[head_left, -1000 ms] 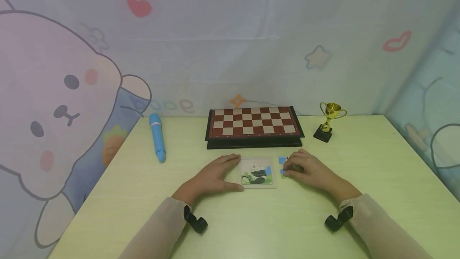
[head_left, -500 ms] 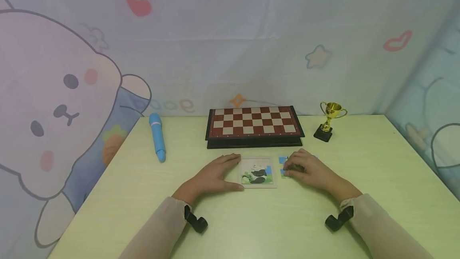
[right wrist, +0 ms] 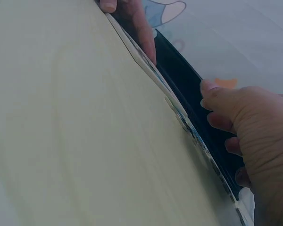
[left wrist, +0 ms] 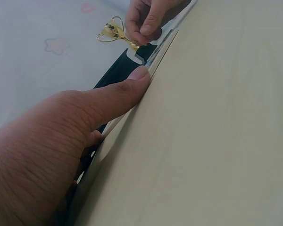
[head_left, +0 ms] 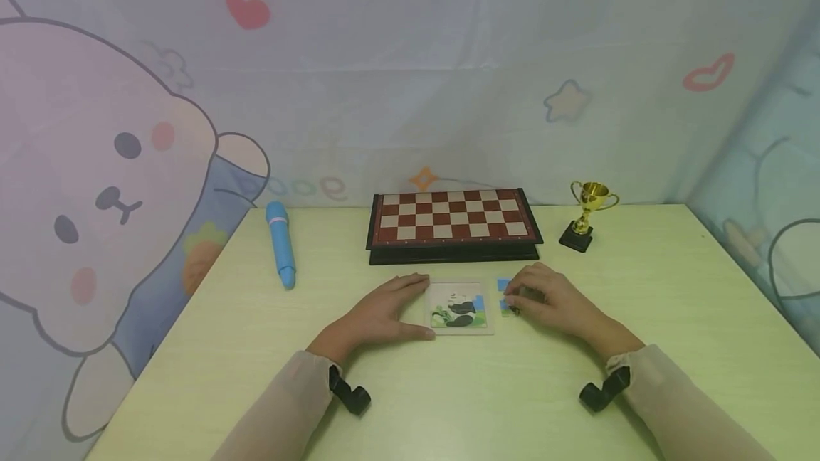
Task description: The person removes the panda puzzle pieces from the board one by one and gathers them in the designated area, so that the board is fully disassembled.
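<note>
On the table a small jigsaw tray [head_left: 458,331] lies flat, with a partly filled panda picture [head_left: 463,311] inside it. My left hand [head_left: 384,315] rests at the tray's left edge; in the left wrist view its thumb [left wrist: 118,96] lies along that edge. Loose jigsaw pieces [head_left: 504,284] in blue and green lie just right of the tray. Above them is my right hand [head_left: 551,297], fingers loosely bent and partly covering the pieces. The right wrist view shows its thumb [right wrist: 221,96] near the fingertips, with no piece visible between them.
Behind the tray stands a folded chessboard box [head_left: 453,219]. A gold trophy cup [head_left: 591,198] on a black base is at the back right, and a blue toy microphone [head_left: 280,244] lies at the left. A printed cloth [head_left: 384,91] hangs behind the table [head_left: 442,404].
My right hand has shifted slightly and its fingers have changed posture, uncovering a dark part of a piece below. My left hand and the tray stay put.
</note>
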`<state>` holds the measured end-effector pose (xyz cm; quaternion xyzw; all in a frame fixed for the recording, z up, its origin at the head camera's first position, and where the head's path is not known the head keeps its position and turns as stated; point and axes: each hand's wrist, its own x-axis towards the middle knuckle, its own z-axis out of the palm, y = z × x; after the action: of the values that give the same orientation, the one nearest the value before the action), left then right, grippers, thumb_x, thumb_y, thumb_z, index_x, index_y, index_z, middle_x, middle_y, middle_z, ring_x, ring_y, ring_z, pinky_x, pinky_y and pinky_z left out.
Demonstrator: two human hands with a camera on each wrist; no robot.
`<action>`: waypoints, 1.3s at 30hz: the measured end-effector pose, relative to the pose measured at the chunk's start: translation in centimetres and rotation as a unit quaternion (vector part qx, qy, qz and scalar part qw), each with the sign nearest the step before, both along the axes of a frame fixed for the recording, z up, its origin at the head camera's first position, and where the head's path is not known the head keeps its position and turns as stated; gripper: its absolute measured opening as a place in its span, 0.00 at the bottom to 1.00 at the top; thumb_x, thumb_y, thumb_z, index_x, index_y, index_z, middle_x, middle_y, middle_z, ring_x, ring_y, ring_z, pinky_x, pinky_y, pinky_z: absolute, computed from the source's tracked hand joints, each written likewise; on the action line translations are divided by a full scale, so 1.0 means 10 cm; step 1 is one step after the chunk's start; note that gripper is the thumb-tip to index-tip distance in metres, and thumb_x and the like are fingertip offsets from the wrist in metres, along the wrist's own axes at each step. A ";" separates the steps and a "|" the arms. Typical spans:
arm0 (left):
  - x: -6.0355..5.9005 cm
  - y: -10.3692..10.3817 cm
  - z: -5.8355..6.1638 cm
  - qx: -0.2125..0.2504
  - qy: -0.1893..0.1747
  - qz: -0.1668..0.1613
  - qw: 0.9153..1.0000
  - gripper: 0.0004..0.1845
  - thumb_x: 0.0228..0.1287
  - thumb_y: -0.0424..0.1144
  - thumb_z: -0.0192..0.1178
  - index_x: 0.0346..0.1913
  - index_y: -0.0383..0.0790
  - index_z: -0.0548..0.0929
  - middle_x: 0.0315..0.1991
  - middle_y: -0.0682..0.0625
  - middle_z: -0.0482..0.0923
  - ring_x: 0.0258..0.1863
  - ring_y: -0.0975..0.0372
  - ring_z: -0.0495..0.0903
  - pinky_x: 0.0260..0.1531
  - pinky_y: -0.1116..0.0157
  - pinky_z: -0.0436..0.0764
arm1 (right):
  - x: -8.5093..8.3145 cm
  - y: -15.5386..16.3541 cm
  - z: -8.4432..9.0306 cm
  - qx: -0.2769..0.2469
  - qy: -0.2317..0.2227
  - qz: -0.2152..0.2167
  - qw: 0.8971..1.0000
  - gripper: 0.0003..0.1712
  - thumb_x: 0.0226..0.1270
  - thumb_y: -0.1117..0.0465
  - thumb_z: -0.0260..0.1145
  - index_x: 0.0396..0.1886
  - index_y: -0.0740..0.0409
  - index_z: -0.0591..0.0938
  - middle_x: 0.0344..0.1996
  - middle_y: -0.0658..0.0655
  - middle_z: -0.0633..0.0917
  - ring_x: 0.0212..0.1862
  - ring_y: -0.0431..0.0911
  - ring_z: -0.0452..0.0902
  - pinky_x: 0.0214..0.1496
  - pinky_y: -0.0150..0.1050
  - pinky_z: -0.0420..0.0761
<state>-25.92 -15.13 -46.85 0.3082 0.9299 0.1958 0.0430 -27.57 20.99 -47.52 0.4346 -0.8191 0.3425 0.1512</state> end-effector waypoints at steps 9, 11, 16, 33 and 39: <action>0.01 0.01 0.00 0.012 -0.008 -0.003 1.000 0.55 0.54 0.77 0.60 0.79 0.50 0.61 0.78 0.58 0.55 0.77 0.61 0.53 0.74 0.55 0.57 | -0.02 -0.33 -0.01 -0.001 -0.020 0.006 1.000 0.09 0.66 0.59 0.73 0.45 0.49 0.86 0.42 0.41 0.85 0.46 0.42 0.75 0.45 0.42 0.76; 0.01 0.01 -0.01 0.011 -0.003 -0.004 1.000 0.55 0.53 0.78 0.59 0.79 0.50 0.61 0.78 0.58 0.55 0.77 0.60 0.53 0.74 0.55 0.58 | -0.04 -0.47 0.00 0.024 -0.024 -0.008 0.999 0.11 0.67 0.52 0.72 0.47 0.49 0.86 0.43 0.41 0.85 0.47 0.41 0.74 0.48 0.42 0.76; 0.00 0.01 -0.01 0.011 -0.002 -0.004 1.000 0.56 0.53 0.79 0.57 0.79 0.50 0.61 0.78 0.58 0.55 0.77 0.59 0.54 0.74 0.53 0.59 | -0.06 -0.76 0.02 0.105 -0.014 -0.054 0.993 0.22 0.65 0.40 0.70 0.49 0.49 0.85 0.46 0.43 0.83 0.45 0.40 0.70 0.49 0.41 0.76; -0.02 -0.03 -0.01 0.012 -0.002 -0.006 1.000 0.56 0.54 0.79 0.57 0.79 0.49 0.60 0.78 0.58 0.55 0.77 0.61 0.54 0.73 0.55 0.60 | -0.03 -0.89 0.06 0.126 -0.045 -0.080 0.988 0.20 0.65 0.42 0.72 0.45 0.50 0.81 0.42 0.46 0.80 0.45 0.43 0.69 0.51 0.42 0.76; 0.00 -0.02 0.01 0.011 -0.002 -0.006 1.000 0.55 0.55 0.77 0.58 0.79 0.49 0.61 0.78 0.58 0.55 0.77 0.60 0.54 0.74 0.55 0.59 | -0.03 -0.87 0.03 0.118 -0.044 -0.078 0.989 0.22 0.65 0.43 0.72 0.49 0.52 0.81 0.45 0.47 0.82 0.47 0.44 0.71 0.53 0.43 0.77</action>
<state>-25.94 -15.31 -46.77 0.3141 0.9257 0.2063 0.0429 -27.86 12.25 -47.19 0.3685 -0.8911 0.2495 0.0889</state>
